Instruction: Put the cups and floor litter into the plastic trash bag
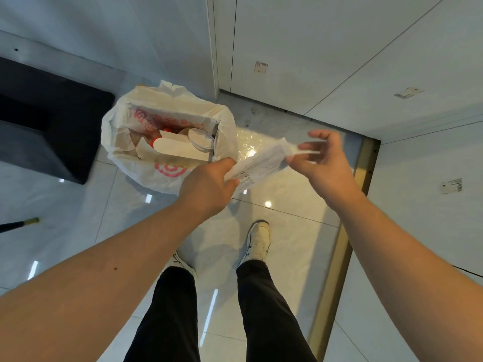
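A white plastic trash bag [122, 152] with red print stands open on the floor, ahead and to my left. Inside it I see a clear plastic cup [200, 139], white cartons and brown paper. A long white paper receipt [261, 163] is stretched between my hands, just right of the bag's rim. My left hand [209, 186] pinches its lower end. My right hand [318, 158] grips the upper end with fingertips, other fingers spread.
A dark upholstered seat [44, 121] stands left of the bag. White cabinet doors [300, 48] with small stickers rise ahead and at right, above a brass floor strip [339, 244]. A dark stick with a greenish tip [23, 223] lies at far left. My shoes stand on glossy tiles.
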